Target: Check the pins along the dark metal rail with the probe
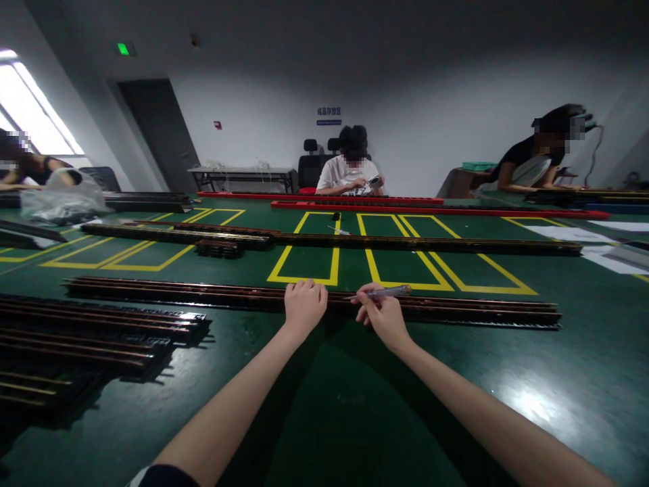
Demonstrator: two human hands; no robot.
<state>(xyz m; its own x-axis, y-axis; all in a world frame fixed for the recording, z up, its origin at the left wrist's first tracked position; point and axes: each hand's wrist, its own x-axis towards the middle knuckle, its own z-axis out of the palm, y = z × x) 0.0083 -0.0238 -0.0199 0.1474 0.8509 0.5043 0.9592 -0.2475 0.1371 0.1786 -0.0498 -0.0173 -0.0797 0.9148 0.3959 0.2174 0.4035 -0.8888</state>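
A long dark rail with copper-coloured strips (203, 293) lies across the green table in front of me. My left hand (305, 304) is closed over the rail near its middle, with the fingers curled round the far edge. Just right of it, my right hand (380, 312) grips a slim screwdriver with a clear handle (388, 291). The screwdriver lies nearly level, its thin tip pointing left at the rail's top; whether the tip touches it I cannot tell.
Several similar rails (96, 338) are stacked at the left. Another long rail (430, 243) crosses the table farther back, with a small white-handled tool (342, 232) behind it. Red rails (355, 205) lie near the far edge. A co-worker (349, 169) sits opposite; others are at both sides.
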